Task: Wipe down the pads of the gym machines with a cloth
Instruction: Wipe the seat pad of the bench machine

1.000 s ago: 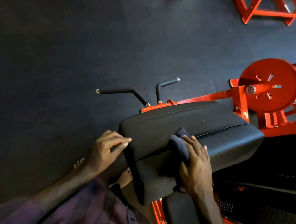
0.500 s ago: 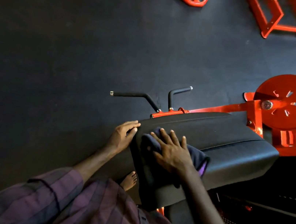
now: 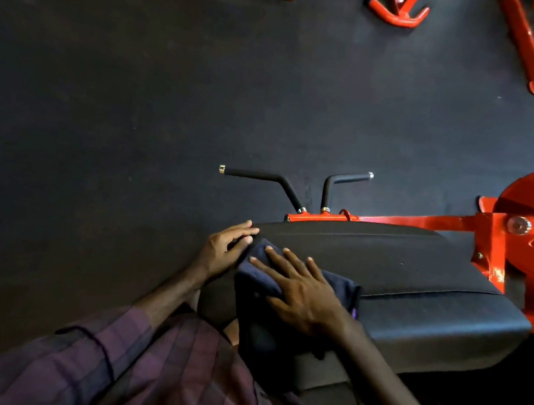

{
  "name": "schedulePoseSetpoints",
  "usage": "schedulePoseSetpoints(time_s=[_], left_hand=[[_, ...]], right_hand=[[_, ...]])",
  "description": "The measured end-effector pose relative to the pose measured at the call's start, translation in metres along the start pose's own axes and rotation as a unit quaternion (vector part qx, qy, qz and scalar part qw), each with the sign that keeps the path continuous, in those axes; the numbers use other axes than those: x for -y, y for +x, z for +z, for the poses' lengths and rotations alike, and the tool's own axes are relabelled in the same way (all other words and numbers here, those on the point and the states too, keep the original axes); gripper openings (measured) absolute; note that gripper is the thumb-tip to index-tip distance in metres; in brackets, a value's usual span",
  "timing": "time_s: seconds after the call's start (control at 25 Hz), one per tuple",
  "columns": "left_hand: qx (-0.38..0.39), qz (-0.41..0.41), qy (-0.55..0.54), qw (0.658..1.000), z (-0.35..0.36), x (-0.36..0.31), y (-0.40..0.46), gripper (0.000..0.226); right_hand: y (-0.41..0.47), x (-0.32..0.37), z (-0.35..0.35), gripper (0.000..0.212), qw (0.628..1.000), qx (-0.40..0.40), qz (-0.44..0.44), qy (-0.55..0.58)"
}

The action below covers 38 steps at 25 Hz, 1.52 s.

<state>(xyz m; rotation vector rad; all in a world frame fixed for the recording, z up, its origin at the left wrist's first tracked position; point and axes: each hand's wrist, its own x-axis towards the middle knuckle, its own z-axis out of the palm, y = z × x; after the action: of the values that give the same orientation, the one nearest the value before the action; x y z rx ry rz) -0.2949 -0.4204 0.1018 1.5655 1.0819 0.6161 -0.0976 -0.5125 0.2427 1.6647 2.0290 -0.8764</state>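
Cloth [image 3: 260, 281] at pad's [image 3: 420, 280] left edge, floor [image 3: 99, 108] beyond.

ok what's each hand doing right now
left hand: open, fingers on the pad edge
right hand: open, pressing the cloth flat

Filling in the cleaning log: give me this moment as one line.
step: wiping pad | right hand: flat on cloth | left hand: on pad's left edge | pad's right part: bare
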Motion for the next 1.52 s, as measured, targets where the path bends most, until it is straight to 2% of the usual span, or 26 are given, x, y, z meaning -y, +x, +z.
schedulePoseSetpoints(time_s=[0.08,0.16,0.32,0.36,0.48,0.64,0.68,0.84,0.92,1.0,1.04,1.12,1.2,1.32,1.36,1.44,1.52], left_hand=[[0.013,-0.024,-0.029,0.999,-0.001,0.004,0.004,0.034],[0.034,-0.033,-0.054,0.997,-0.001,0.011,0.013,0.033],[0.033,-0.019,-0.045,0.998,0.007,0.016,0.025,0.035],[0.028,-0.015,-0.041,0.999,0.007,0.016,0.027,0.035],[0.036,-0.009,-0.042,0.998,0.007,0.012,0.03,0.037],[0.029,0.0,-0.032,0.999,0.009,0.011,0.032,0.034],[0.033,-0.001,-0.032,0.999,0.009,0.01,0.034,0.034],[0.047,-0.007,-0.026,0.999,0.01,0.009,0.039,0.038],[0.046,-0.007,-0.023,0.999,0.012,0.009,0.041,0.04],[0.044,-0.02,-0.023,0.999,0.013,0.007,0.041,0.041],[0.044,-0.026,-0.022,0.998,0.012,0.005,0.041,0.041],[0.042,-0.038,-0.029,0.998,0.011,0.006,0.038,0.041],[0.043,-0.052,-0.055,0.996,0.011,0.005,0.036,0.041],[0.034,-0.071,-0.073,0.994,0.008,0.01,0.034,0.042],[0.027,-0.073,-0.076,0.994,0.007,0.012,0.032,0.042],[0.018,-0.085,-0.083,0.993,0.002,0.018,0.026,0.04],[0.015,-0.104,-0.099,0.989,-0.003,0.024,0.02,0.032]], right_hand=[[0.003,-0.017,-0.01,0.092,0.998,0.001,0.057,0.014],[0.019,-0.005,-0.016,0.093,0.994,-0.011,0.104,0.025],[0.009,0.0,0.0,0.086,1.0,0.018,-0.006,0.014],[0.005,-0.011,-0.004,0.087,1.0,0.022,-0.001,0.012],[0.021,-0.02,-0.015,0.096,0.995,-0.003,0.094,0.024],[-0.007,-0.01,0.001,0.087,1.0,0.005,0.004,0.02],[-0.016,-0.02,0.0,0.087,1.0,0.005,0.01,0.02],[0.021,-0.025,-0.016,0.093,0.989,-0.009,0.149,0.017],[0.026,-0.008,-0.009,0.091,0.995,-0.013,0.094,0.008],[0.009,-0.019,-0.002,0.089,0.999,0.006,0.026,0.018],[0.005,-0.029,-0.006,0.088,0.999,0.012,0.026,0.025],[0.023,-0.041,-0.017,0.088,0.994,0.011,0.101,0.035],[0.048,-0.025,-0.021,0.085,0.989,0.01,0.143,0.03],[0.037,-0.016,-0.007,0.082,0.999,0.009,0.021,0.023],[0.028,-0.024,-0.007,0.084,0.999,0.014,0.006,0.034],[0.039,-0.036,-0.015,0.087,0.998,0.011,0.053,0.034],[0.072,-0.019,-0.02,0.081,0.993,0.013,0.117,0.033]])
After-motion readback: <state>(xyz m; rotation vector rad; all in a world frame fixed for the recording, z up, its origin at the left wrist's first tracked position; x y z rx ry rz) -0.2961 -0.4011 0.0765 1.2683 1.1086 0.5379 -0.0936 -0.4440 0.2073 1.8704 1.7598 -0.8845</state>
